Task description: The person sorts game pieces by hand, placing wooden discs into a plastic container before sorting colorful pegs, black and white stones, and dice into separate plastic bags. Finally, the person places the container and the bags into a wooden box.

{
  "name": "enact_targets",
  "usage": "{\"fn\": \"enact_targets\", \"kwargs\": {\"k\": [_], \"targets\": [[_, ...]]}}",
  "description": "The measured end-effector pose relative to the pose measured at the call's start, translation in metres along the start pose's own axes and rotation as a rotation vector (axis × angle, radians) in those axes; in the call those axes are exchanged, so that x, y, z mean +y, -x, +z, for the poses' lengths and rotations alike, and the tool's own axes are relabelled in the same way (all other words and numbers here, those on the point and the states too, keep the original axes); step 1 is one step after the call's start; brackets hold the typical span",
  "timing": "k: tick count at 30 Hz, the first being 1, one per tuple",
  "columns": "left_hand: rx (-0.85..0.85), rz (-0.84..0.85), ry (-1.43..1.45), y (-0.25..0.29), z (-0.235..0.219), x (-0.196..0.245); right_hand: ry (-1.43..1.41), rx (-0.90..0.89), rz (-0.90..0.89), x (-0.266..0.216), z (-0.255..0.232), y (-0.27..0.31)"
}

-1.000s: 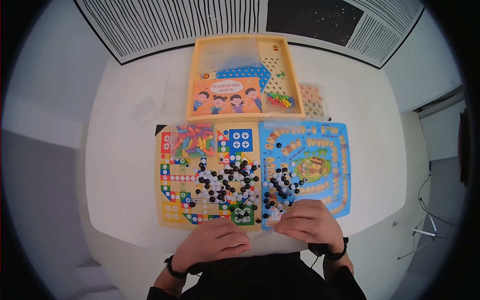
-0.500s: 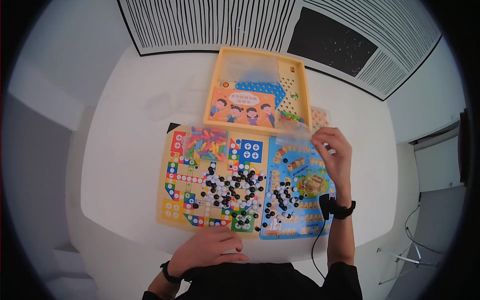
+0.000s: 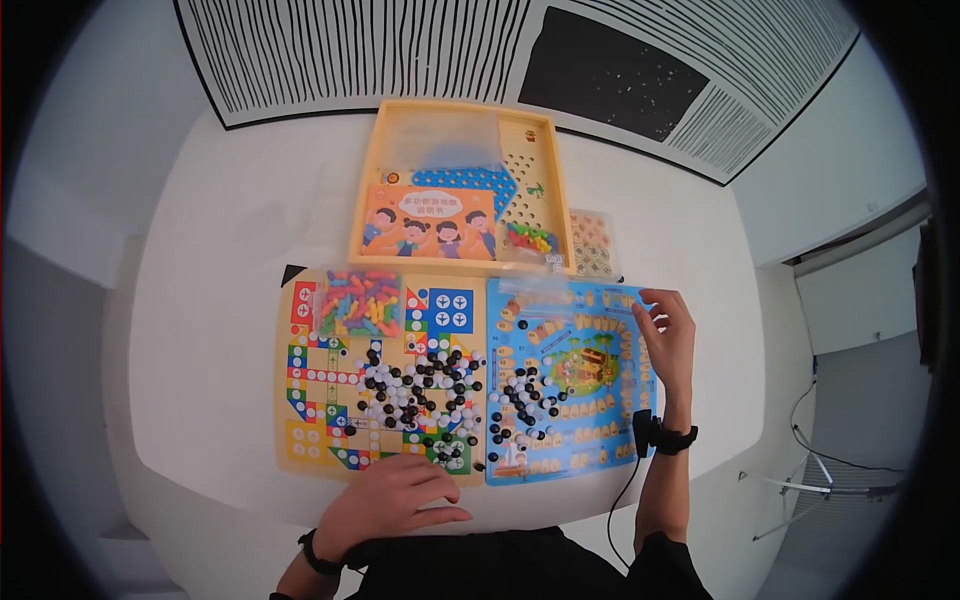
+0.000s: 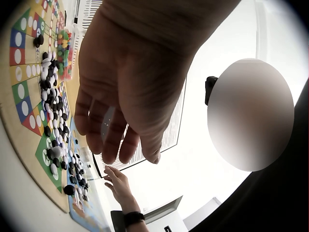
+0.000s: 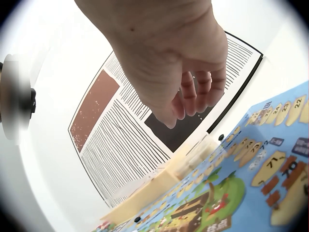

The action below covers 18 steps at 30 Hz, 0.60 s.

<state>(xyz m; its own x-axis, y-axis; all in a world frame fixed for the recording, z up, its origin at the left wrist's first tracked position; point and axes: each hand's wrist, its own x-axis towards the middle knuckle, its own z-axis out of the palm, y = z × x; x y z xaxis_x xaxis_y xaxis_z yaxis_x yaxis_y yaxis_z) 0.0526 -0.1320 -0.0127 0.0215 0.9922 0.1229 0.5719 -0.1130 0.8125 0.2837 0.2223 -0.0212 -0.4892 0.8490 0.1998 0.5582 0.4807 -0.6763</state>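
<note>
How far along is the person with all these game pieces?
Partway, if they're being tidied. Colourful pegs sit in clear packaging, and the booklet lies in the wooden tray. Nothing shows in the left hand or right hand. What seems left is gathering the black and white pieces, loose across the patterned board and blue board.

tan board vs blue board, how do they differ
The tan board shows a cross-shaped track; the blue board shows a numbered winding path round a picture. The tan board carries more black and white pieces than the blue board. Both lie flat, side by side, on the white table.
</note>
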Motion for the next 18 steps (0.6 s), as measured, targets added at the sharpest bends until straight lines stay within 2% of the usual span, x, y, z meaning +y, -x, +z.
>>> {"fn": "enact_targets", "kwargs": {"k": [2, 3, 5, 6, 8, 9, 11, 14, 18], "targets": [[0.02, -0.008, 0.011, 0.001, 0.002, -0.001, -0.003, -0.107, -0.042, -0.009, -0.002, 0.002], [0.012, -0.008, 0.002, 0.002, 0.003, -0.001, -0.013, -0.101, -0.039, -0.017, -0.001, 0.004], [0.03, -0.045, 0.026, 0.004, 0.006, 0.001, -0.152, -0.437, -0.261, -0.039, 0.008, 0.009], [0.018, -0.042, 0.018, 0.004, 0.006, 0.002, -0.161, -0.427, -0.255, -0.049, 0.017, 0.012], [0.013, -0.062, 0.053, 0.003, 0.007, 0.004, -0.044, -0.328, -0.604, -0.07, 0.036, 0.011], [0.008, -0.058, 0.046, 0.002, 0.007, 0.005, -0.047, -0.318, -0.604, -0.08, 0.042, 0.008], [0.029, -0.076, 0.048, 0.001, 0.006, 0.007, 0.288, -0.081, -0.681, -0.093, 0.049, -0.003], [0.019, -0.099, 0.028, 0.001, 0.003, 0.007, 0.322, -0.019, -0.745, -0.072, 0.06, -0.029], [0.018, -0.078, 0.029, 0.002, 0.002, 0.007, 0.2, 0.117, -0.675, -0.087, 0.052, -0.074]]}}
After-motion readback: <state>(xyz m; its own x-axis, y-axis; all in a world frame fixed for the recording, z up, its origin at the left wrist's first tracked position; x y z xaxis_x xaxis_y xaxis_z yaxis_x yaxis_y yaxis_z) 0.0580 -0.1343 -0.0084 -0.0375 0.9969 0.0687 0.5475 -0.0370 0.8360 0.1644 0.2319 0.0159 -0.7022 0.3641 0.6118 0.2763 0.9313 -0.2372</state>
